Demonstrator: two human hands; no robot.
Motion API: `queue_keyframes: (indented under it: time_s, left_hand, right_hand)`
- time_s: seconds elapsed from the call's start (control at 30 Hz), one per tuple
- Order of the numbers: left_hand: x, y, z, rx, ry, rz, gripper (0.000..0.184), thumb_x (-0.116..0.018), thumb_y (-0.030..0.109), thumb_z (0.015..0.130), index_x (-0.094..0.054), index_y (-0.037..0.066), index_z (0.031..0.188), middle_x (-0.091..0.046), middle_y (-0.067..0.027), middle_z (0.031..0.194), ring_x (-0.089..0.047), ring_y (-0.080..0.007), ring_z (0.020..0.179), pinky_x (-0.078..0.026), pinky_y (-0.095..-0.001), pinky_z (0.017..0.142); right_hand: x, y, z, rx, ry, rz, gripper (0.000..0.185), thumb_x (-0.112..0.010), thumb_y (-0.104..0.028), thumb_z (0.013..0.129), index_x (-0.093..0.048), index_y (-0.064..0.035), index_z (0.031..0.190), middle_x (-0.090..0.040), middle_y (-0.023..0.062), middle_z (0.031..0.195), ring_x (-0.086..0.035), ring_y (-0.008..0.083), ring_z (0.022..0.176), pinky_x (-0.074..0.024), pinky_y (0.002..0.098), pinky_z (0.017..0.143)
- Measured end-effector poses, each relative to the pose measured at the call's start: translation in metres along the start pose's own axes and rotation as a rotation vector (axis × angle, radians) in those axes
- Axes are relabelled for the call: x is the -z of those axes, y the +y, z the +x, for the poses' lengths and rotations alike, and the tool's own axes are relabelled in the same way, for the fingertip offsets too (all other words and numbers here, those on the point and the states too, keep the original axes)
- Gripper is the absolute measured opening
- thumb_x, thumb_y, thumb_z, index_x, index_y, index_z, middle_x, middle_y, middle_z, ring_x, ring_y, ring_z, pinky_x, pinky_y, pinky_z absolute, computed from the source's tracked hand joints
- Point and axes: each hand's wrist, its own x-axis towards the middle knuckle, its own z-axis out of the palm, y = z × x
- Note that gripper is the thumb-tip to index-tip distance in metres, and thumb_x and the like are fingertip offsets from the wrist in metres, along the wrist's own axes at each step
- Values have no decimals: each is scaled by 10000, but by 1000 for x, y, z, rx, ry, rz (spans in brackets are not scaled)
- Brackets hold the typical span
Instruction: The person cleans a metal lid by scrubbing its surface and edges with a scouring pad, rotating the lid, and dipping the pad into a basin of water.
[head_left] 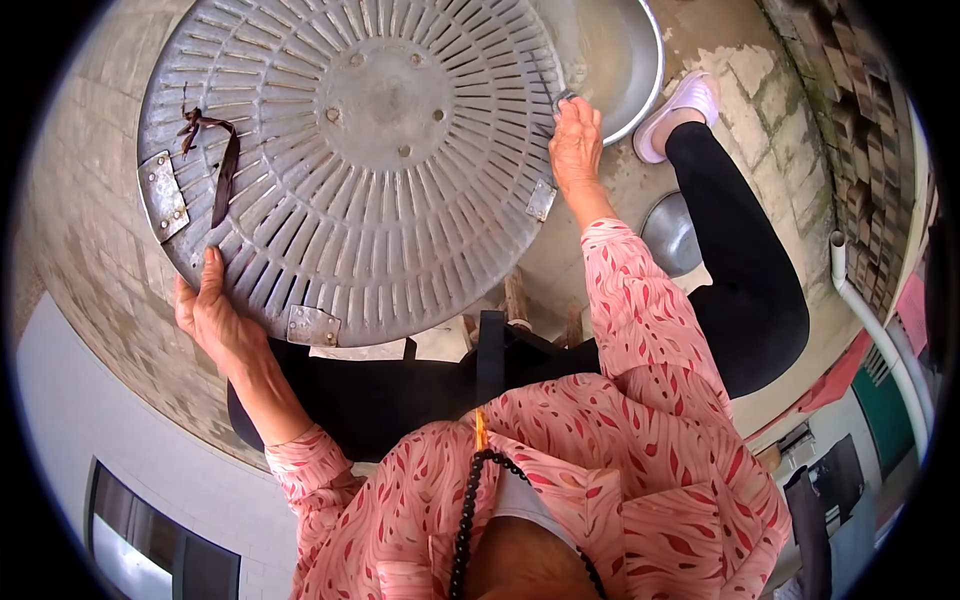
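Beads are cropped; left hand clasps a slotted disc, right hand overlaps it, grip unclear.

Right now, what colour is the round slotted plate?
The round slotted plate is metallic grey, shown in the head view.

At far left, a round grey metal plate is held face up, pierced by rings of radial slots around a centre with small holes; its rim is fitted with riveted patches; at its right edge a small grey piece is partly hidden
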Motion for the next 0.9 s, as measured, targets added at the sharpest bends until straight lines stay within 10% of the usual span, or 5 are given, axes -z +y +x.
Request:
queue_keyframes:
  time_s: [0.33, 0.5, 0.67, 0.73, 0.9]
  left_hand:
    - [-6, -1, -7, -28, -172, -94, 316, -661, 27, 835, -565, 1, 1135, -648, -83, 1011, -621, -159, 847, -498, -289, 797]
    - [-9, 12, -14, 125, -156, -158, 487, -645, 406, 874, -550, 12, 1143, -606, -82, 1030, -558, -144, 906, -460, -319, 833]
    - [-11, 8, -20, -21, -238, -322, 270, -542, 289, 958, -625, 37, 912, -600, 2, 787, -510, -77, 676, -455, -251, 617]
    - [-4, -15, -9, -69, -236, -272, 270, -541, 288, 961, -613, 37, 894, -576, 23, 783, -473, -59, 676, -427, -231, 616]
    - [-10, 8, -21, 6, -329, -393, 105, -552, 23, 880, -603, 11, 971, -590, 17, 821, -498, -55, 719, -429, -212, 649]
  right_hand:
    - [19, -105, -30, 75, 45, 502, 273, -612, 66, 722, -590, -1, 986, -569, 150, 1033, -530, 355, 924, -448, 427, 812]
    - [51, -219, -33, 372, -37, 826, 320, -650, 84, 694, -601, -15, 995, -573, 127, 1028, -558, 324, 891, -479, 397, 775]
    - [47, -258, -1, 621, -14, 927, 332, -664, 87, 682, -620, -29, 990, -574, 128, 1029, -585, 301, 897, -506, 372, 771]
    - [42, -254, 23, 379, 52, 792, 292, -631, 94, 711, -632, -17, 981, -567, 129, 1061, -605, 308, 893, -508, 356, 784]
    - [76, -286, 2, 698, -249, 1019, 297, -647, 103, 677, -636, -4, 954, -586, 131, 1057, -616, 303, 906, -525, 338, 791]
